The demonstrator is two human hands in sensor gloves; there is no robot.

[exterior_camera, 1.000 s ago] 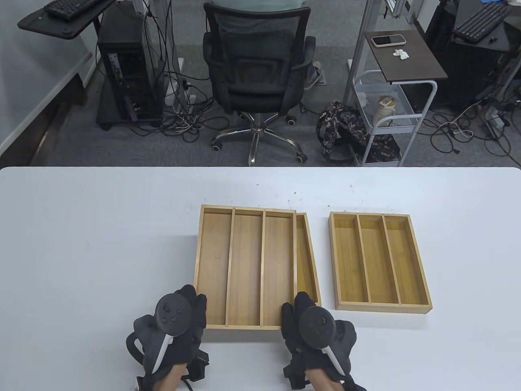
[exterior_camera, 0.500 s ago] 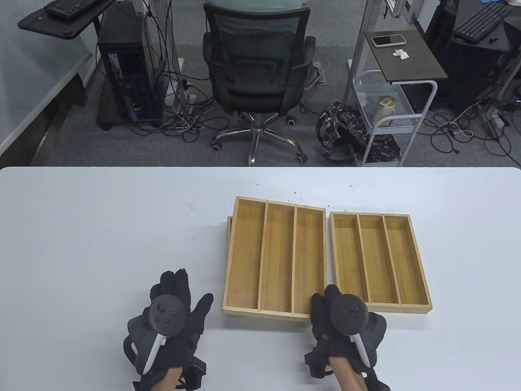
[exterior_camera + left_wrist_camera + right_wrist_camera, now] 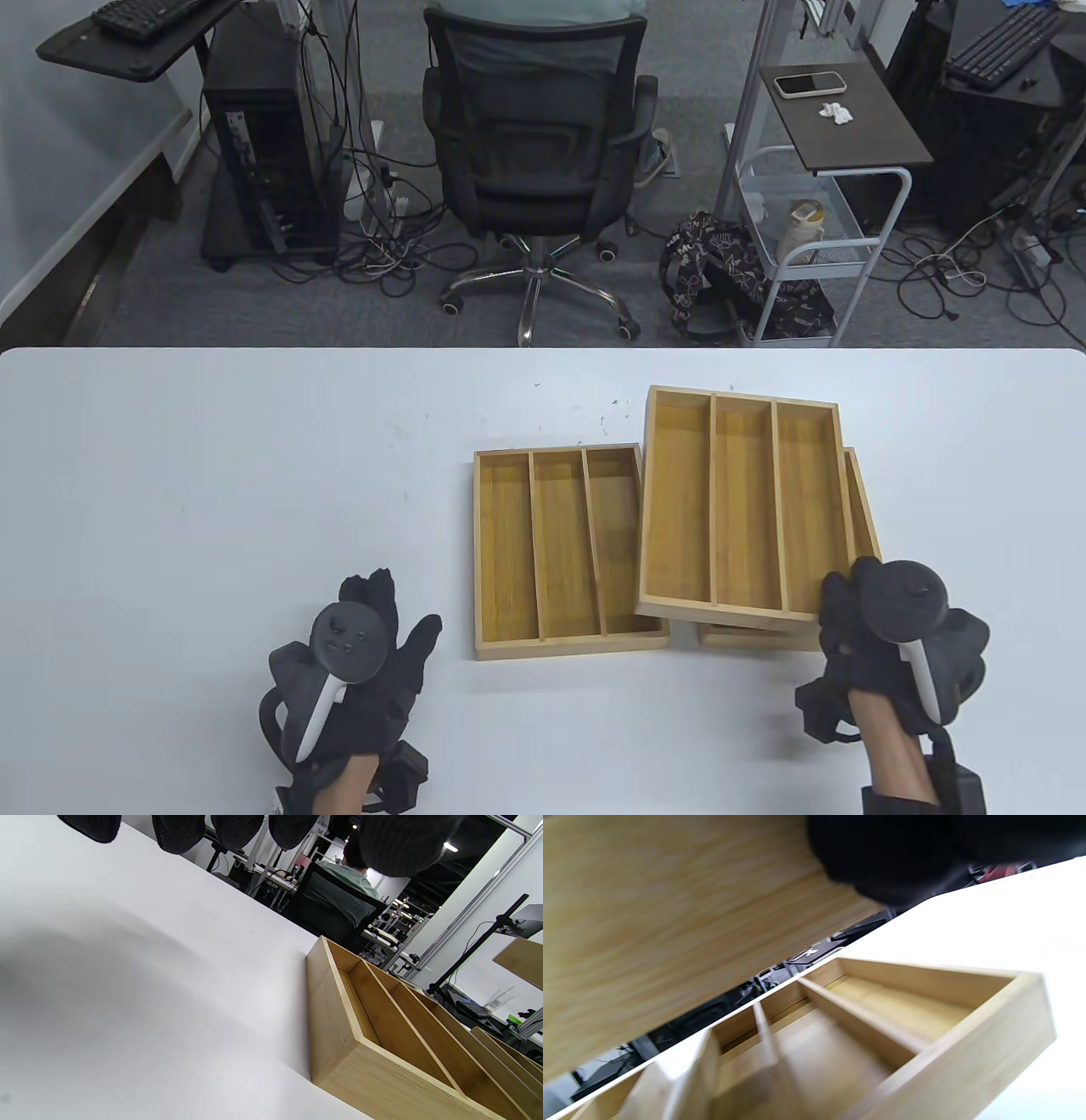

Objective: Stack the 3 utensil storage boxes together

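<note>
Three three-compartment wooden boxes are in the table view. One box (image 3: pixel 560 552) lies on the table in the middle. My right hand (image 3: pixel 840 603) grips the near right corner of a second box (image 3: pixel 742 509) and holds it raised above the third box (image 3: pixel 864 518), which is mostly hidden under it. The right wrist view shows the held box's underside (image 3: pixel 670 921) over the third box (image 3: pixel 882 1018). My left hand (image 3: pixel 399 603) is open and empty, left of the middle box. The left wrist view shows the middle box (image 3: pixel 382 1043) and my fingertips (image 3: pixel 178 832).
The white table (image 3: pixel 212 509) spreads wide to the left and front. An office chair (image 3: pixel 534 153), a computer tower (image 3: pixel 263 170) and a white cart (image 3: pixel 814 229) stand on the floor beyond the far edge.
My left hand let go of the box and drew back. My right hand alone carried the box rightward, off the middle box and over the right box.
</note>
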